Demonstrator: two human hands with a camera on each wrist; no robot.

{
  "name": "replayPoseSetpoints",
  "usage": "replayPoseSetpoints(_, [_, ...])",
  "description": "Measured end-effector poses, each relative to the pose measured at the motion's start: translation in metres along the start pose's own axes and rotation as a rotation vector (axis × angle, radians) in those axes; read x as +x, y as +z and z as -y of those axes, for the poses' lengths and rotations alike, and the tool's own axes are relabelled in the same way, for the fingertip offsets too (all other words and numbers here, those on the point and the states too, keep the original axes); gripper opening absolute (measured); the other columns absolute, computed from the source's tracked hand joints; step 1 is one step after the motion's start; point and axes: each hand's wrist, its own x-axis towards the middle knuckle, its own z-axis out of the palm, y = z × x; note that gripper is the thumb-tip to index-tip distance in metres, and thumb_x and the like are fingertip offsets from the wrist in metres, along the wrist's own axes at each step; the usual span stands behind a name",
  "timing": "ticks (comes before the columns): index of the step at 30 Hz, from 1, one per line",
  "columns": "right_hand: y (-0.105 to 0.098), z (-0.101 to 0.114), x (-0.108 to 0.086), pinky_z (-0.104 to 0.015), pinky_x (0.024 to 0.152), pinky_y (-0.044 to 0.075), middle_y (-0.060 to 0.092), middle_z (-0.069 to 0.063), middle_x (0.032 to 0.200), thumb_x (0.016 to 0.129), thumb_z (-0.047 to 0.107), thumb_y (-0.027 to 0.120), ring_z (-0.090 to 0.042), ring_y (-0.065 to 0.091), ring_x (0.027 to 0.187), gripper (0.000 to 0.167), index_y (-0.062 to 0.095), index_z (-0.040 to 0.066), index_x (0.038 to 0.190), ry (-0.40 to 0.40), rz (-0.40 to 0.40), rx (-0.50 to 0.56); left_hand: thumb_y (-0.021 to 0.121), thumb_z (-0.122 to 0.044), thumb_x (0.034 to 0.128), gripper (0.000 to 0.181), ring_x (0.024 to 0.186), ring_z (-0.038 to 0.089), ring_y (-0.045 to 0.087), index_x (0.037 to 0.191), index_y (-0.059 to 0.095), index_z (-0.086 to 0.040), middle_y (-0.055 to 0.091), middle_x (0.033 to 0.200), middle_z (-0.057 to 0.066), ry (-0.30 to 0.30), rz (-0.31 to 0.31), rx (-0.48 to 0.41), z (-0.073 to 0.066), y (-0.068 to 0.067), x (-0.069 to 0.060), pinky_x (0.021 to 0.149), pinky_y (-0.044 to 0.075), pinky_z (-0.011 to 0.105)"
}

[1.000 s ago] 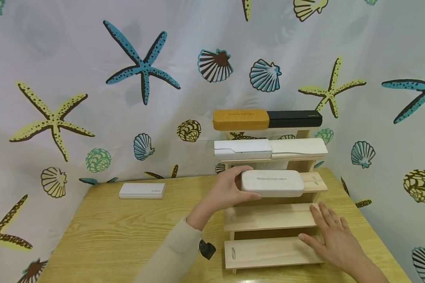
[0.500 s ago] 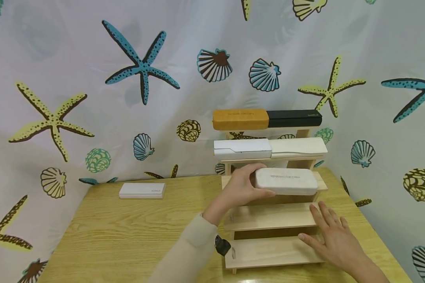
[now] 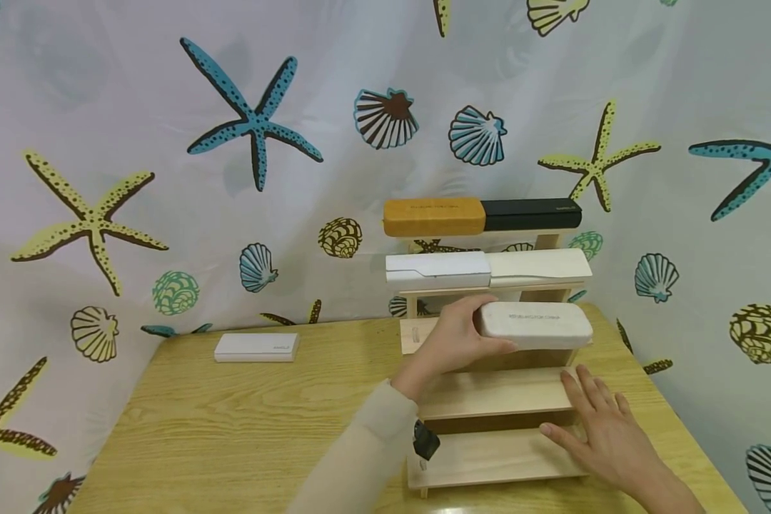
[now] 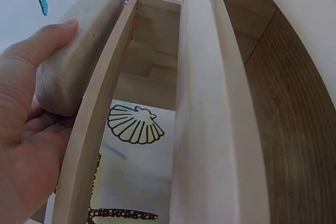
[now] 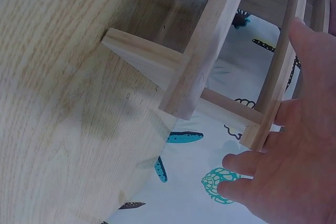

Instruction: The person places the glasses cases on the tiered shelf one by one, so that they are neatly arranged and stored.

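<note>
My left hand [image 3: 452,339] holds a white glasses case [image 3: 536,325] by its left end, at the third tier of a stepped wooden rack [image 3: 501,392]. In the left wrist view the thumb lies along one side of the case [image 4: 84,45] and fingers are under its end, beside the tier's edge; whether it touches the board cannot be told. My right hand [image 3: 607,432] rests at the rack's right end, its fingers fairly straight on the lower tiers. The right wrist view shows that hand [image 5: 294,145] against the rack's wooden edges.
On the top tier lie an orange glasses case [image 3: 433,217] and a black case [image 3: 532,214]. A white case [image 3: 437,270] and a cream case [image 3: 540,265] share the tier below. A flat white box [image 3: 257,346] lies at the wooden table's [image 3: 231,428] back left. A patterned curtain [image 3: 135,93] hangs behind.
My left hand has moved the white glasses case to the right along the third tier, baring the tier's left end. The right hand has stayed in place.
</note>
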Motion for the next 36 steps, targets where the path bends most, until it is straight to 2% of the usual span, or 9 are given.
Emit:
replayPoseSetpoints(14, [0.0, -0.001, -0.002, -0.083, 0.109, 0.029, 0.027, -0.034, 0.168, 0.101, 0.061, 0.062, -0.061, 0.036, 0.146, 0.092, 0.03, 0.003, 0.165, 0.011, 0.01, 0.003, 0.095, -0.035, 0.0797, 0.061, 0.093, 0.006, 0.058, 0.129, 0.068, -0.013, 0.071, 0.114, -0.001, 0.008, 0.021, 0.053, -0.005, 0.016, 0.013, 0.08, 0.048, 0.018])
replayPoseSetpoints(23, [0.0, -0.001, 0.0, -0.084, 0.109, 0.027, 0.026, -0.033, 0.168, 0.1, 0.062, 0.062, -0.061, 0.035, 0.147, 0.093, 0.03, 0.003, 0.165, 0.008, 0.008, 0.013, 0.095, -0.034, 0.079, 0.065, 0.097, 0.007, 0.06, 0.133, 0.066, -0.012, 0.07, 0.12, 0.0, -0.027, 0.028, 0.074, -0.008, 0.015, 0.014, 0.085, 0.048, 0.02])
replayPoseSetpoints(30, [0.001, -0.001, -0.001, -0.084, 0.108, 0.029, 0.026, -0.034, 0.168, 0.1, 0.062, 0.062, -0.061, 0.036, 0.147, 0.093, 0.03, 0.004, 0.165, 0.013, 0.014, 0.011, 0.096, -0.034, 0.0774, 0.067, 0.099, 0.007, 0.059, 0.133, 0.066, -0.012, 0.07, 0.121, 0.0, -0.029, 0.03, 0.086, -0.007, 0.015, 0.014, 0.088, 0.048, 0.021])
replayPoseSetpoints(36, [0.001, -0.001, -0.001, -0.083, 0.109, 0.029, 0.026, -0.033, 0.169, 0.1, 0.061, 0.063, -0.059, 0.035, 0.147, 0.093, 0.029, 0.005, 0.166, 0.011, 0.007, 0.018, 0.097, -0.031, 0.0761, 0.075, 0.114, 0.014, 0.063, 0.14, 0.064, -0.009, 0.068, 0.137, 0.005, -0.021, 0.022, 0.111, -0.006, 0.014, 0.014, 0.099, 0.05, 0.024])
